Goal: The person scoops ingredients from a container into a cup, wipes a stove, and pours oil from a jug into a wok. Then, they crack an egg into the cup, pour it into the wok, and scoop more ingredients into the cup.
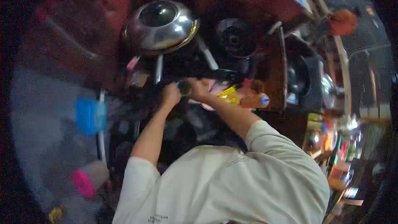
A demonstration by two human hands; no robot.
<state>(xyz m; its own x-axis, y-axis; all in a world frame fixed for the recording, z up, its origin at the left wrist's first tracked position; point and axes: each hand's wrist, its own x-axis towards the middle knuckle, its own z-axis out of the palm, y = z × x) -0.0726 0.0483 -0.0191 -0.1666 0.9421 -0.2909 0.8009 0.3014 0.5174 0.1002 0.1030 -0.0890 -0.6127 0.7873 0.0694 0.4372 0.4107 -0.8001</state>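
Below the glass-lidded steel pot (163,37), the left hand (170,94) is at one side of a small round container (184,87), the right hand (199,89) opposite; uneven pressure might tip it, or a wrist swing knock the yellow packet (229,96); both forearms converge forward; blur hides whether either grip is clenched.

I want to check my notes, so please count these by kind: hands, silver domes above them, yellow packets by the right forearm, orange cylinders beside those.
Hands: 2 (left hand, right hand)
Silver dome: 1
Yellow packet: 1
Orange cylinder: 1
Total: 5
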